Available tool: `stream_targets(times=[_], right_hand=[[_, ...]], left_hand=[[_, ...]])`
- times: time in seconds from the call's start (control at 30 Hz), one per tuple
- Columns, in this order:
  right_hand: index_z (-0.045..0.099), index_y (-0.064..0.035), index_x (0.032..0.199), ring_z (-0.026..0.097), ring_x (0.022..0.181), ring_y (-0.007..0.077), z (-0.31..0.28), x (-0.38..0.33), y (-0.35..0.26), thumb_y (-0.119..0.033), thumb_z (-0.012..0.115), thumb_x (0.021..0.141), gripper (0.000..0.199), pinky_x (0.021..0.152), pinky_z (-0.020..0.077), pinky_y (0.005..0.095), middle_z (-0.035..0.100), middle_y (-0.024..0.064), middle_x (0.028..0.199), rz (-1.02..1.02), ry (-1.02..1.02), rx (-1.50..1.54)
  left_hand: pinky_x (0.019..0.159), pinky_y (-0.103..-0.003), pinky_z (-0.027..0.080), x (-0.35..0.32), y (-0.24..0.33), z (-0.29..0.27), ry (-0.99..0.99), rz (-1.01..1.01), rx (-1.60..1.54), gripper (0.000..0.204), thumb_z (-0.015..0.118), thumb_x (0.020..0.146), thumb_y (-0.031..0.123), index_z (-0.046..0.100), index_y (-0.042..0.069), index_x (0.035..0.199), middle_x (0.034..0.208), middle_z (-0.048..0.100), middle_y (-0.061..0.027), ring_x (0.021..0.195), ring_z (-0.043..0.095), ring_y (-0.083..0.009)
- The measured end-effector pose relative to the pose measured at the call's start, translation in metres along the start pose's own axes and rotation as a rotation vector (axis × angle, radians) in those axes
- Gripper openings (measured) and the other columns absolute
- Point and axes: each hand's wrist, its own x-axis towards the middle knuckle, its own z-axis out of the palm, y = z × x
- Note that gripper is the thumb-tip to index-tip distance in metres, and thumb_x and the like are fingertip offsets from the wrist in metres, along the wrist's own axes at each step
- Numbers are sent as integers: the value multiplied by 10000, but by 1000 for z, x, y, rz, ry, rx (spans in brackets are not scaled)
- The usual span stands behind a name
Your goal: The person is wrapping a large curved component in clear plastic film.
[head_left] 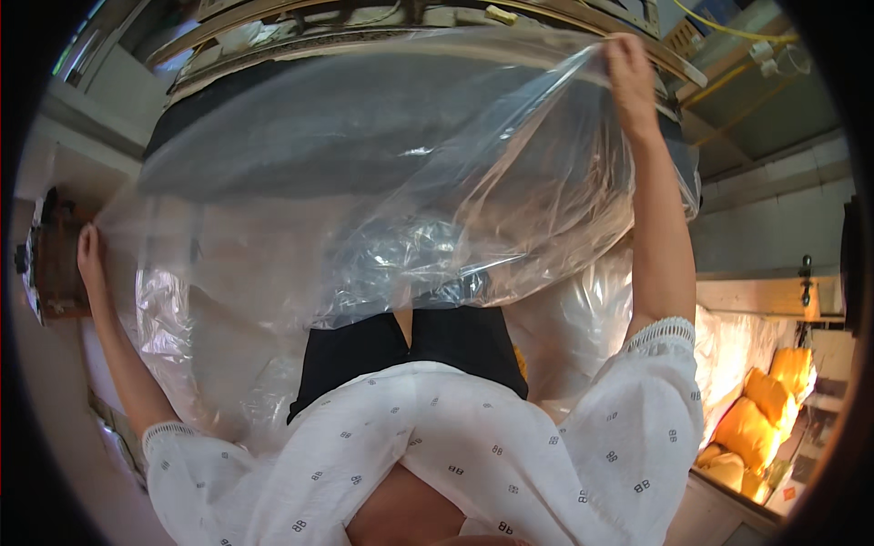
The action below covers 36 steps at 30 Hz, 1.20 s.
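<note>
Spanning left to far right over the dark surface [182, 116], the clear plastic sheet [401, 209] looks light, limp, slippery; its edges suit gripping, and left fingers [87, 237] and right fingers [622, 56] pinch there.

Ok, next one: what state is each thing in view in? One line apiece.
Left grip: closed on the sheet's left edge.
Right grip: closed on the sheet's far right part, arm extended.
Sheet: clear, spread between both hands, creased, gathered in folds at right.
Dark surface: partly covered by the sheet, showing through it.
Yellow bundles: piled, brightly lit.
Yellow cord: curved.
</note>
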Motion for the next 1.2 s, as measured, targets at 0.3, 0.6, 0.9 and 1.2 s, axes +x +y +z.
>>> stream_targets(times=[0.3, 0.6, 0.9, 1.2], right_hand=[[591, -36, 927, 627, 789, 228, -52, 8, 93, -206, 553, 877, 181, 710, 473, 307, 663, 113, 877, -61, 293, -730], [682, -48, 919, 602, 764, 145, -56, 3, 165, -300, 657, 814, 275, 734, 464, 268, 671, 70, 830, 237, 298, -464], [647, 7, 875, 547, 703, 132, -73, 15, 178, -295, 674, 812, 309, 696, 452, 267, 642, 44, 800, 314, 286, -415], [542, 112, 799, 521, 770, 326, -83, 18, 191, -310, 738, 695, 476, 759, 432, 406, 579, 210, 831, 187, 416, -780]], left_hand=[[772, -288, 438, 77, -13, 244, 168, 318, 448, 342, 559, 884, 358, 605, 43, 1010, 881, 627, -62, 838, 575, -138], [735, -252, 448, 111, -11, 313, 66, 319, 394, 372, 621, 842, 395, 672, 58, 990, 861, 656, -25, 809, 589, -100], [556, -305, 462, 102, 10, 365, 120, 259, 149, 222, 631, 757, 254, 656, 42, 818, 662, 623, -58, 602, 587, -160], [591, -319, 478, 133, -15, 362, 276, 201, 50, 190, 616, 756, 219, 555, 39, 759, 688, 561, -89, 688, 585, -190]])
